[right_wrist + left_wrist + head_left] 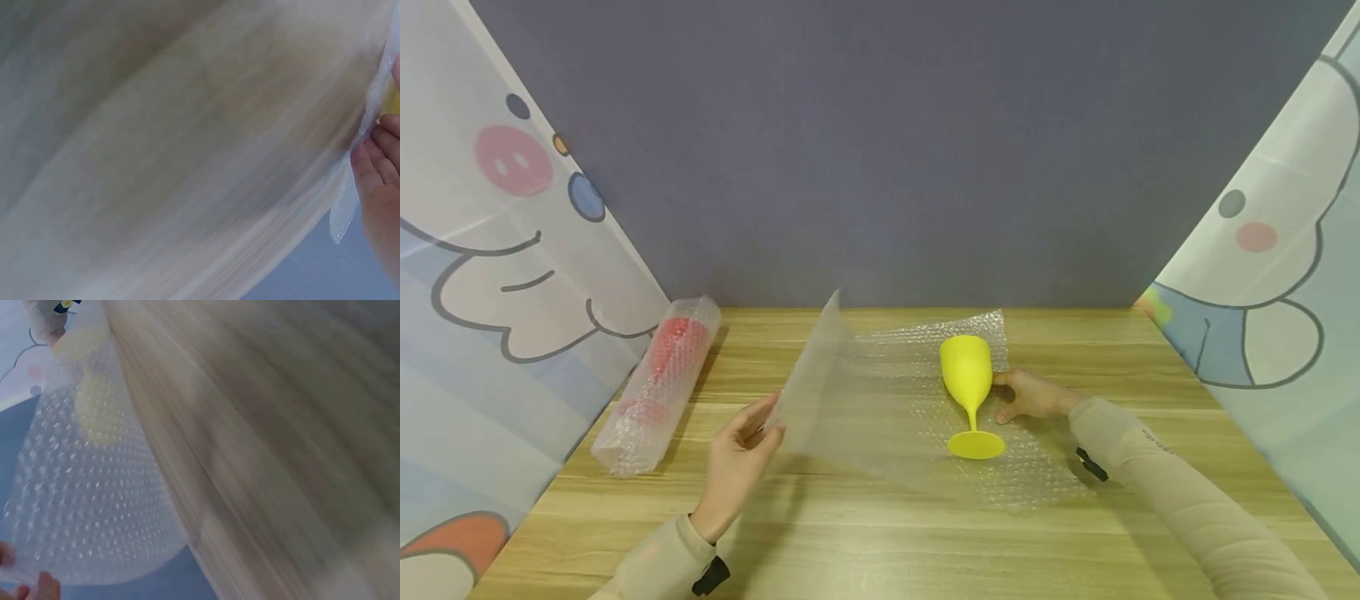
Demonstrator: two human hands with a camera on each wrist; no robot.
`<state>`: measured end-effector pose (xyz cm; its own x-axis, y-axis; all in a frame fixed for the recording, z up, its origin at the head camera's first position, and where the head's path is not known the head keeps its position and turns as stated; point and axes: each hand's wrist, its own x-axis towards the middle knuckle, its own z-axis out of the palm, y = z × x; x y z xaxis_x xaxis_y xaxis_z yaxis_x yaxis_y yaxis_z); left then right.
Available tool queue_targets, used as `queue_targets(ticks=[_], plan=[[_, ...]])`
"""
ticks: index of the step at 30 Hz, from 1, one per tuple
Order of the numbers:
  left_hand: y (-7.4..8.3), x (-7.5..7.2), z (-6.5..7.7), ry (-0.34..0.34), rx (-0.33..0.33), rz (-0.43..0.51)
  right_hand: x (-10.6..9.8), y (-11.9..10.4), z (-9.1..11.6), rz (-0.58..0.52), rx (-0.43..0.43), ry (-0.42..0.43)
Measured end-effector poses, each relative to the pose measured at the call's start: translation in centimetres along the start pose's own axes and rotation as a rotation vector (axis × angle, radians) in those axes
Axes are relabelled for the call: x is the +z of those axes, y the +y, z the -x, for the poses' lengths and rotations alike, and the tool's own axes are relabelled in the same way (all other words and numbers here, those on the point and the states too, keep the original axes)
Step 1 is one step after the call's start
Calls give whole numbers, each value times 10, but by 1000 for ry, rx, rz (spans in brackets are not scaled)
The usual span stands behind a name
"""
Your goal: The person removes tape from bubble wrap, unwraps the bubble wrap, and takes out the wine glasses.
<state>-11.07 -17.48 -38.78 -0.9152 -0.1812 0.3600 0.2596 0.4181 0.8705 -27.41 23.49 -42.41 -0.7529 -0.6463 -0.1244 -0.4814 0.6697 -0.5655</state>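
Beige sleeves [1187, 487] come in nearest, soft cloth with faint creases, each with a small black piece [711, 575] at the cuff. Ahead of the left cuff, the left hand [741, 458] has thumb and fingers clamped on the edge of a bubble wrap sheet [880, 408]. From those fingertips the clear plastic rises in a milky flap, then slopes down and flattens toward the right fingers, where its bubbles glint.

Just beside the right hand's [1033, 395] fingertips lies a yellow goblet [967, 375], on its side on the sheet. Its surface is smooth, matte and evenly coloured: a rounded bowl pointing away from the person, a thin stem, and a flat round foot on the near side. The right thumb and fingers stand apart; whether they grip anything I cannot tell.

Beyond the left fingers, well apart from them, rests a bubble-wrapped roll [651, 392] with a red shape [677, 342] showing blurrily through. Streaky wood-grain table [880, 550] runs beneath both hands.

Through the sheet, the left wrist view shows the goblet as a pale, hazy shape and gives the rows of bubbles clearly. On the right wrist view, the fingers lie side by side against the wrap's edge, with only a sliver of yellow past them.
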Motion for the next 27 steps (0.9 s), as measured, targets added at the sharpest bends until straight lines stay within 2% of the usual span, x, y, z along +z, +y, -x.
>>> queue_targets(ticks=[4,9,13,15,21,27], plan=[[-7,-8,1,-29,-38,-78,1,0,0,6,-16,13],[-18,-19,-1,-130,-65,-112,0,-1,0,5,-19,19],[-26,-28,-6,-211,-134,-155,-1,-1,0,24,-11,12],[-29,-31,-8,-253,-170,-207,-2,-1,0,32,-9,5],[-37,-36,-9,-369,-235,-340,-2,-1,0,39,4,-7],[-43,-37,-11,-418,-251,-392,-1,-2,0,39,10,-6]])
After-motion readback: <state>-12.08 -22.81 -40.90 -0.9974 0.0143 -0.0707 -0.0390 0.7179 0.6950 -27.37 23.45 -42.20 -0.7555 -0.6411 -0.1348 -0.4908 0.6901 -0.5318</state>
